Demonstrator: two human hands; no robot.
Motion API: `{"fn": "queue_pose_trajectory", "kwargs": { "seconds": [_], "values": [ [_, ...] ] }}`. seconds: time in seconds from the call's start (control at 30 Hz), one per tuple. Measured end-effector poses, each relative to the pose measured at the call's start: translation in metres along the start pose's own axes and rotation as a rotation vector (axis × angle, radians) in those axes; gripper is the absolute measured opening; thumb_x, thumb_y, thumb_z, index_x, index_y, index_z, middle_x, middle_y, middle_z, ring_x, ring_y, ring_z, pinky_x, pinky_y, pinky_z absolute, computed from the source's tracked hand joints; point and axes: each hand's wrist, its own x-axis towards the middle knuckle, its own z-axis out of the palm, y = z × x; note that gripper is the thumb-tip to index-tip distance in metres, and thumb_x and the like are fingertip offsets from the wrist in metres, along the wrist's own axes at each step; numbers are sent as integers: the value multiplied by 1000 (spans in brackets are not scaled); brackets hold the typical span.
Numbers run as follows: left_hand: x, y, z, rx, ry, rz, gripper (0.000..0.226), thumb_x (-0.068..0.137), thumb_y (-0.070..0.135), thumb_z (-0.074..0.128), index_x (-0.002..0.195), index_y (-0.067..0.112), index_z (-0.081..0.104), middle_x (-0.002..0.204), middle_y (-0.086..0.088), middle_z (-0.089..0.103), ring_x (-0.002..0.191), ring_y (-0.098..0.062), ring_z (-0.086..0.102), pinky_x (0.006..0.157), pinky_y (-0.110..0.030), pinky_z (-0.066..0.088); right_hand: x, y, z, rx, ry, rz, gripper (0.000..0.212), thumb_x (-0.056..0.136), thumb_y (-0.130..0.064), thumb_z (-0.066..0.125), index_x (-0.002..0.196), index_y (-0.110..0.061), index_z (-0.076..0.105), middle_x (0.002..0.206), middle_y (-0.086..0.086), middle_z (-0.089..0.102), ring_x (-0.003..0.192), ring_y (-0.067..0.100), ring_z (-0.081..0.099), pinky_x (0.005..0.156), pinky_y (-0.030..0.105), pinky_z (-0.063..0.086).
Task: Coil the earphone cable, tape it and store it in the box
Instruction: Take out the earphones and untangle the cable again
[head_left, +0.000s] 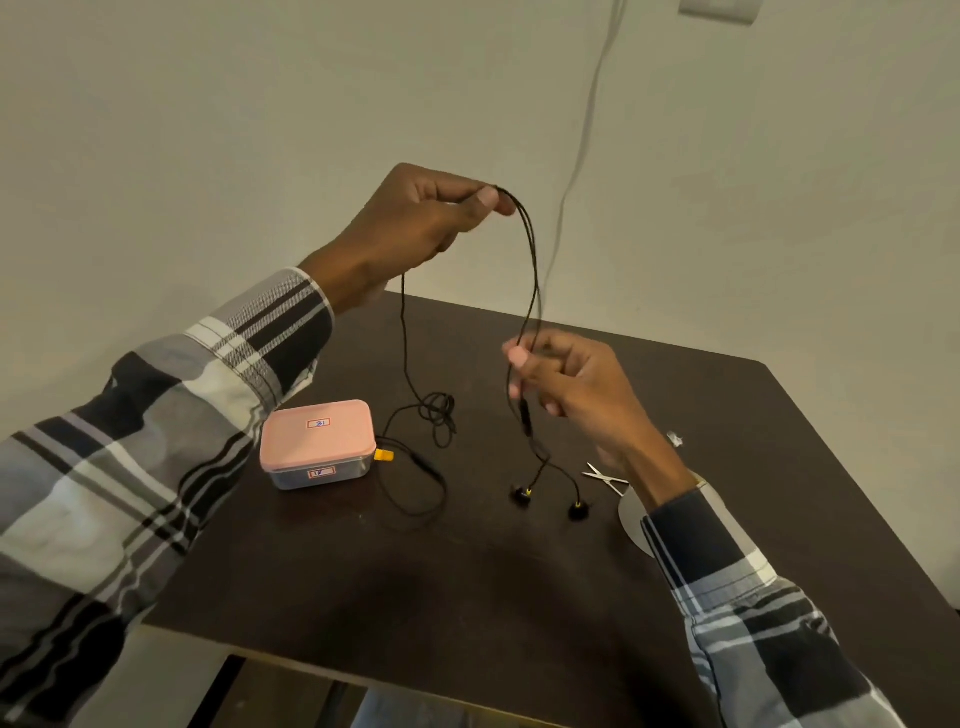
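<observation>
Two hands hold the cable (531, 270) up above the table (519, 571). On the table, the box (318, 444) sits with its pink lid on, and a tangled bit of cable lies just beside it. The scissors (605, 478) lie farther from the box, past the earbuds (521, 494). The left hand (415, 223) is high and pinches the top of the cable. The right hand (566, 382) is lower and pinches two strands together. To coil well, I think the loops should stay even and loose, not twisted.
</observation>
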Motion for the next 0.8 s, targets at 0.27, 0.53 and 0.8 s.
{"fn": "queue_pose_trajectory", "kwargs": {
  "seconds": [0.27,0.53,0.8],
  "values": [
    [3,-34,-13,-48,290,-128,24,99,30,58,100,17,77,47,14,39,49,-7,28,48,-18,26,-5,16,-21,-40,9,39,35,85,-44,67,87,-9,72,96,-8,75,92,2,66,90,31,49],
    [11,-38,-27,-209,393,-214,27,99,33,55,102,16,77,55,8,30,55,-12,22,50,-27,19,-5,50,6,32,44,197,22,90,-8,72,99,-10,51,101,19,73,59,13,63,47,22,46],
    [4,-64,-37,33,469,-281,24,98,27,56,95,13,76,58,5,47,50,-6,40,46,-15,33,-8,49,-14,73,77,205,22,90,-31,73,97,-11,78,63,1,61,55,6,46,51,17,36]
  ]
}}
